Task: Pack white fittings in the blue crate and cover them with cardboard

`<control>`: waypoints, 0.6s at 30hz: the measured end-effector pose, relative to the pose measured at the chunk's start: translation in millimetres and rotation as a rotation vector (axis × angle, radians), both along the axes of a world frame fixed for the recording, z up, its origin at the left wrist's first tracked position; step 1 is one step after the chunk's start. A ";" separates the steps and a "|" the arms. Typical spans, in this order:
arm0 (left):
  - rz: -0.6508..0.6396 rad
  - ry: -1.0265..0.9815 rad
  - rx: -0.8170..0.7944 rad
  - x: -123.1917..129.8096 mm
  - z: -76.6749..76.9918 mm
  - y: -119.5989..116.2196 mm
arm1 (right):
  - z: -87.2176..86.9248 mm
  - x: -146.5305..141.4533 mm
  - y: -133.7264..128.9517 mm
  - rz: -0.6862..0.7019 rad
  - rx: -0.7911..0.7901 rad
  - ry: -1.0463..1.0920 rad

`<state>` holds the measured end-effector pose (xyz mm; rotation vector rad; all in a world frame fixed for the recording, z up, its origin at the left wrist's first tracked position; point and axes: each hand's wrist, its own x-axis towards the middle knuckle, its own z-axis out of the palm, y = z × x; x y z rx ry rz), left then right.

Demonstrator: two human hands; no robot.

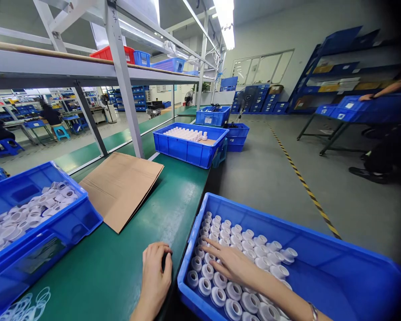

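White plastic parts are standing in close rows in the near bin, covering its left portion, while its right portion is showing blue floor — so the layer is looking only part-finished. Similar white pieces are lying jumbled in the left bin. The rowed parts are mostly pointing their necks upward, axes roughly upright. The right hand is lying over them, fingers spread, clasping nothing visible; the left hand is curling loosely on the green table — whether around something, I cannot tell.
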<state>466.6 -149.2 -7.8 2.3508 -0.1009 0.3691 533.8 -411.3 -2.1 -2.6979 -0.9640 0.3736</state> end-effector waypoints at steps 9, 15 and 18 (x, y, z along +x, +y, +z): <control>-0.003 0.004 -0.002 1.0 -2.2 -0.5 | -5.4 25.3 -12.4 -0.033 0.087 -0.015; 0.002 0.000 -0.010 2.3 -4.0 -0.4 | -25.2 57.8 -26.8 -0.078 0.090 -0.074; 0.000 -0.005 -0.014 2.1 -4.5 0.4 | -28.8 66.8 -29.8 -0.078 0.083 -0.081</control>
